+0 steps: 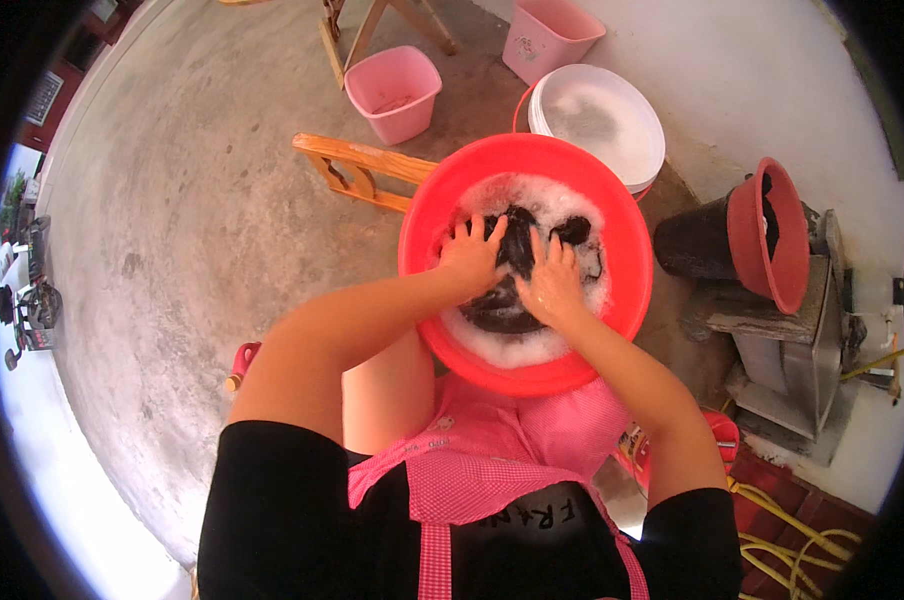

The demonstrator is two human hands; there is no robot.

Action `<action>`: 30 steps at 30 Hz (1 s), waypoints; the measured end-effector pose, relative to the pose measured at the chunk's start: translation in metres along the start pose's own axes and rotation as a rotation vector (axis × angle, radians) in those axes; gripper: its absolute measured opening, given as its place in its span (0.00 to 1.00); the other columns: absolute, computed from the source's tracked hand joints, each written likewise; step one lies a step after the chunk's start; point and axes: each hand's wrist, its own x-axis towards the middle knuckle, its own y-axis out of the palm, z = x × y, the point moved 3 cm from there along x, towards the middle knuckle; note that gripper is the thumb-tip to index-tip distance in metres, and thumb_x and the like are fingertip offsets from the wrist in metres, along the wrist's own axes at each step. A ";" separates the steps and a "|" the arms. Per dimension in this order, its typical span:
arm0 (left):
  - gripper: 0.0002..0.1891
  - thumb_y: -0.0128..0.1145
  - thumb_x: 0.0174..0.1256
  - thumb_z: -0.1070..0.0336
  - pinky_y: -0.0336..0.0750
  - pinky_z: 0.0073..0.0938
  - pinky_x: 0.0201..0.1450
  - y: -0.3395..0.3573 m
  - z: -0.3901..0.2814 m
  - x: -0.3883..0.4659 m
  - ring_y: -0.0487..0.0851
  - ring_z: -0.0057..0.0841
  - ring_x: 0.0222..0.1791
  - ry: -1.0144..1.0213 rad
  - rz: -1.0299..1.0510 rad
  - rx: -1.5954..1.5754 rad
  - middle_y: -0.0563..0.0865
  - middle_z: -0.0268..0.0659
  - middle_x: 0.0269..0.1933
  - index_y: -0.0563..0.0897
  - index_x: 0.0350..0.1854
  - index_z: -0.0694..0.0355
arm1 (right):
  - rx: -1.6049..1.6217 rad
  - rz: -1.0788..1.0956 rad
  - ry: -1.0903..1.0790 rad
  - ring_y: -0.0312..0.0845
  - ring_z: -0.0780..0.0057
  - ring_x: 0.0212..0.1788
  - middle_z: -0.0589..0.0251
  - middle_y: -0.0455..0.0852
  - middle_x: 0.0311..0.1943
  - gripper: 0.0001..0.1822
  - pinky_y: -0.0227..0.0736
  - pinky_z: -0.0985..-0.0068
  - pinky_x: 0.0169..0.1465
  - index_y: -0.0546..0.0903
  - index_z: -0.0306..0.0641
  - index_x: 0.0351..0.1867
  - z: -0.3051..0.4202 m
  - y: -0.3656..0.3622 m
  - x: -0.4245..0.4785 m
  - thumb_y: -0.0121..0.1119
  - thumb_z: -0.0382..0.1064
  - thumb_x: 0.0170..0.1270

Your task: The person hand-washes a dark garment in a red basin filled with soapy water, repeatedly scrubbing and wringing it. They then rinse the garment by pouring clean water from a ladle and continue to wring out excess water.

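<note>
A red plastic basin [624, 225] stands in front of me, holding white suds [523, 352] and soaked black cloth [497, 311]. My left hand [471, 255] lies over the cloth on the left side, palm down with its fingers spread. On the right, my right hand [555, 283] touches the same dark fabric, fingers apart and pointing away from me. Neither hand visibly pinches the cloth. A smaller black lump of cloth [572, 229] pokes through the foam beyond my right fingertips. Foam and my hands hide part of the fabric.
A wooden frame [362, 169] extends left from beneath the basin. Beyond stand a white bucket [598, 124] with suds and two pink bins [393, 94]. A black bucket [692, 236] and a reddish basin [748, 225] sit right, near a yellow hose [789, 525].
</note>
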 end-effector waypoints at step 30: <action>0.43 0.60 0.50 0.41 0.55 0.53 0.64 -0.047 0.005 -0.002 0.57 0.54 0.66 0.335 -0.222 0.054 0.58 0.57 0.67 0.59 0.68 0.52 | 0.221 -0.167 -0.124 0.50 0.41 0.67 0.41 0.52 0.67 0.44 0.50 0.53 0.66 0.59 0.42 0.67 -0.033 -0.024 -0.009 0.58 0.62 0.53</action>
